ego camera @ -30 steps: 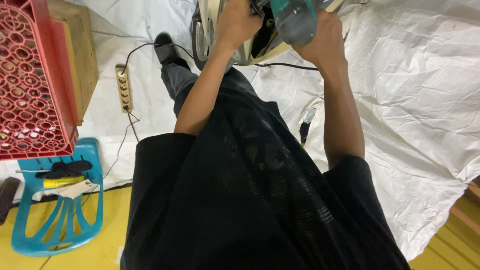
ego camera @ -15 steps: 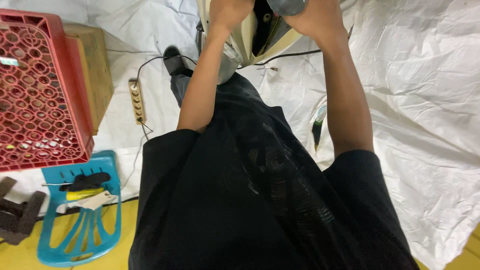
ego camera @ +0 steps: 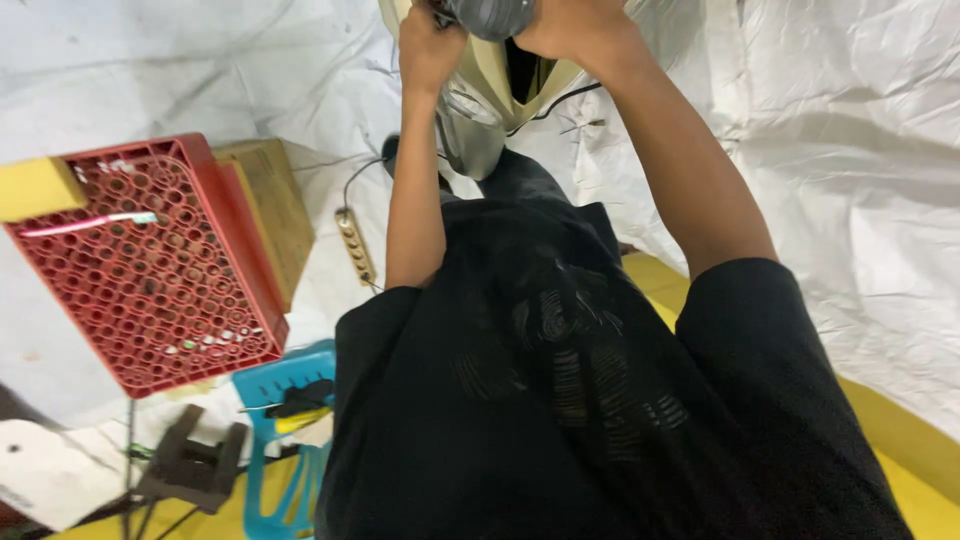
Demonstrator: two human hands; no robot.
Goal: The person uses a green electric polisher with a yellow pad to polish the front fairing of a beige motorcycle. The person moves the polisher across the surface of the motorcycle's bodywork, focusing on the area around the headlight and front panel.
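Top centre of frame: my left hand (ego camera: pixel 428 45) is clenched on the edge of a cream-coloured curved panel (ego camera: pixel 490 85). My right hand (ego camera: pixel 570 25) grasps a dark grey power tool (ego camera: pixel 490 15) just above it, cut off by the frame's top edge. The panel sits directly beneath both hands. A red crate (ego camera: pixel 150 260) lies at left, a power strip (ego camera: pixel 355 245) beside it, and a blue plastic stool (ego camera: pixel 285 440) lower left.

crate (ego camera: pixel 150 265) left | power strip (ego camera: pixel 355 245) between | hands (ego camera: pixel 500 30) ahead
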